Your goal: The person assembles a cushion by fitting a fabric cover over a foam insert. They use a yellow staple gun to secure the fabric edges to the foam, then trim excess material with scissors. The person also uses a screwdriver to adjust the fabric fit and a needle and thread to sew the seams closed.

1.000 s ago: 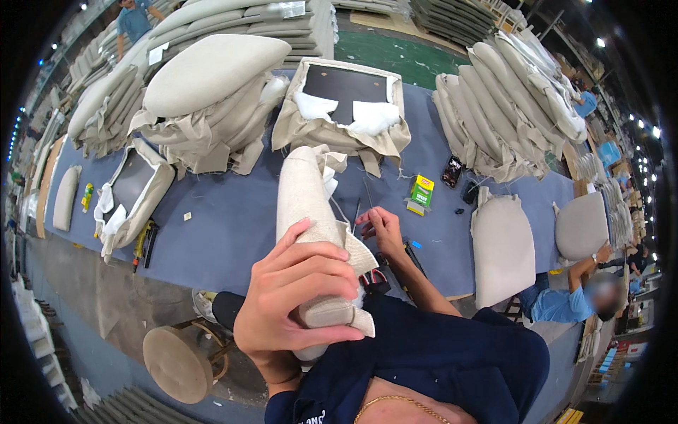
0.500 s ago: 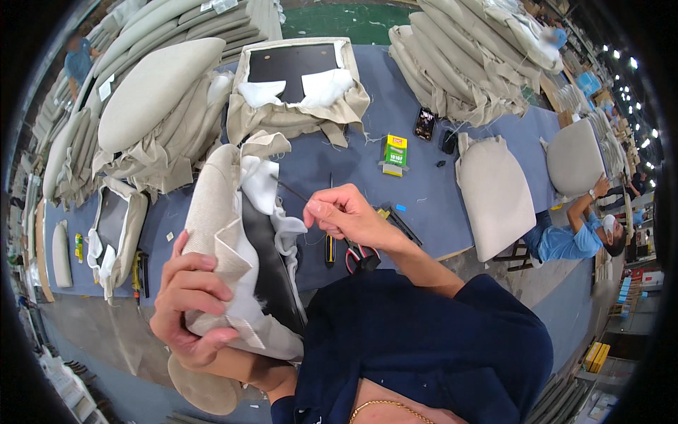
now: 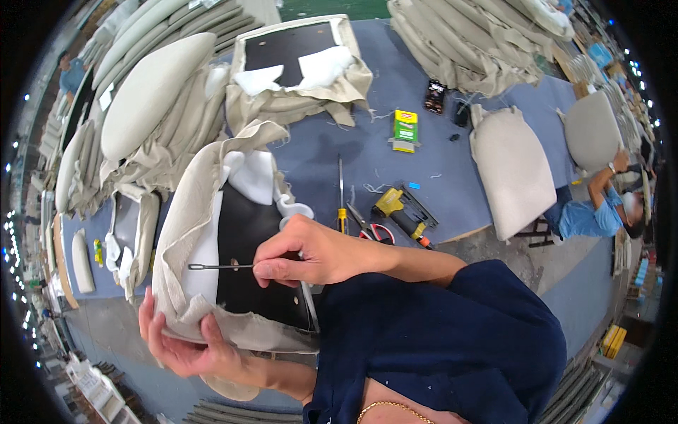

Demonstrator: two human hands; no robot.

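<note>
A beige fabric-covered chair-back pad (image 3: 166, 240) is tilted in front of me, its underside showing a black board (image 3: 240, 230), white padding (image 3: 251, 177) and loose cover edges. My left hand (image 3: 187, 343) grips its lower left corner, thumb on the folded fabric and fingers around the outside. In my right hand (image 3: 300, 251), pinched between thumb and fingers, is a thin dark metal rod (image 3: 212, 267) with a long slotted loop at its end. The rod lies level across the board, its loop over the white padding beside the cover. Its rear end is hidden by my hand.
On the blue table are a screwdriver (image 3: 342, 219), red-handled scissors (image 3: 371, 230), a yellow-black staple gun (image 3: 402, 212), a green-yellow box (image 3: 405, 131) and a phone (image 3: 435, 97). Beige pads (image 3: 512, 173) and covers surround them. A co-worker (image 3: 600, 205) sits at right.
The pad has turned so that its underside faces me more. My right hand moved left and down over the board with the rod, and my left hand slid down to the corner.
</note>
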